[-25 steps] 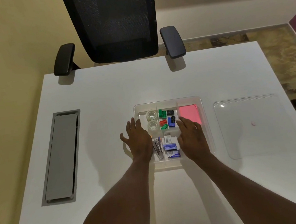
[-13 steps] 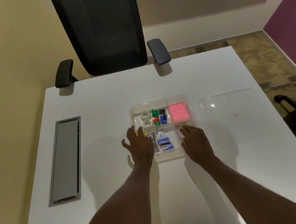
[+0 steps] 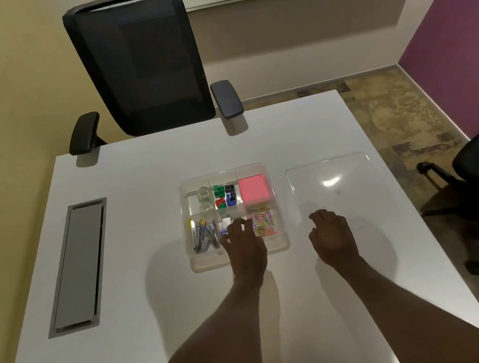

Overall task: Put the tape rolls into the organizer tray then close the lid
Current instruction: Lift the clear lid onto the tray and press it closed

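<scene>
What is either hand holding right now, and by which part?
Nothing. The left hand hovers over the organizer tray's near edge with curled fingers around nothing visible; the right hand rests at the clear lid's near edge, not gripping it.

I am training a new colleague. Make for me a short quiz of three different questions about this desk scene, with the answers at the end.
1. True or false: the two tape rolls lie in the organizer tray.
2. Where is the clear lid? A) on the tray B) on the table, right of the tray C) in the left hand
3. Fill in: the right hand is at the lid's near ____ corner.

Key: 1 true; 2 B; 3 left.
</scene>
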Demonstrator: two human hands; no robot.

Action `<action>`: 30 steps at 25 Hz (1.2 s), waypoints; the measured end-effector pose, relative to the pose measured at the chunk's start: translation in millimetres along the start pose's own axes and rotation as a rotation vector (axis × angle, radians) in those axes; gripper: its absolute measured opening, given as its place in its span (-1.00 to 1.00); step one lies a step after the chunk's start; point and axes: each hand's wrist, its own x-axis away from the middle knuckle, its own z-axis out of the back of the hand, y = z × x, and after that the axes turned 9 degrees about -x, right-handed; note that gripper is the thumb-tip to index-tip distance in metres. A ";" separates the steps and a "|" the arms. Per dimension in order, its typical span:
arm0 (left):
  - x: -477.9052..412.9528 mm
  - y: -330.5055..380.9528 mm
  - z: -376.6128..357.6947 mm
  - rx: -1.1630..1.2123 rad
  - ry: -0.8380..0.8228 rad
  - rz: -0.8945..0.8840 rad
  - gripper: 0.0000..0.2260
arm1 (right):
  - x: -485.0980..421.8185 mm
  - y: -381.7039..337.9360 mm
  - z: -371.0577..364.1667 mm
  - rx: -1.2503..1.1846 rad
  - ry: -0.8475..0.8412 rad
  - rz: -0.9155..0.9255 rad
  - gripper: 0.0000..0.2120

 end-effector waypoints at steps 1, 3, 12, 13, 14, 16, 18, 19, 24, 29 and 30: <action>1.7 13.5 -2.5 0.014 -0.006 0.000 -0.58 | -1.6 10.9 2.8 0.000 -0.012 -0.014 -0.69; 0.3 41.0 -6.6 0.033 -0.029 0.004 -0.59 | -9.2 33.1 6.6 0.005 -0.050 -0.034 -0.69; -17.6 137.3 -40.5 0.178 -0.108 -0.007 -0.58 | -47.1 133.2 10.3 -0.054 -0.148 -0.167 -0.67; -21.9 144.0 -43.3 0.192 -0.129 -0.002 -0.57 | -51.9 142.3 11.1 -0.068 -0.150 -0.186 -0.67; -25.9 148.1 -45.1 0.204 -0.147 0.006 -0.57 | -55.6 148.9 12.1 -0.091 -0.148 -0.211 -0.68; -37.3 158.3 -51.2 0.197 -0.180 0.025 -0.57 | -67.0 167.6 12.1 -0.132 -0.146 -0.258 -0.68; -46.5 159.9 -54.2 0.188 -0.226 0.050 -0.56 | -74.4 178.7 11.5 -0.150 -0.142 -0.299 -0.67; -52.6 161.8 -57.1 0.184 -0.255 0.072 -0.56 | -79.9 185.5 10.3 -0.167 -0.144 -0.319 -0.67; -81.3 168.8 -70.2 0.133 -0.417 0.178 -0.53 | -102.5 207.3 4.1 -0.184 -0.186 -0.423 -0.55; -102.3 177.5 -76.9 0.121 -0.437 0.280 -0.62 | -117.3 222.6 2.1 -0.148 -0.176 -0.555 -0.47; -103.4 179.0 -78.3 0.128 -0.433 0.295 -0.65 | -119.2 224.2 1.3 -0.138 -0.176 -0.556 -0.47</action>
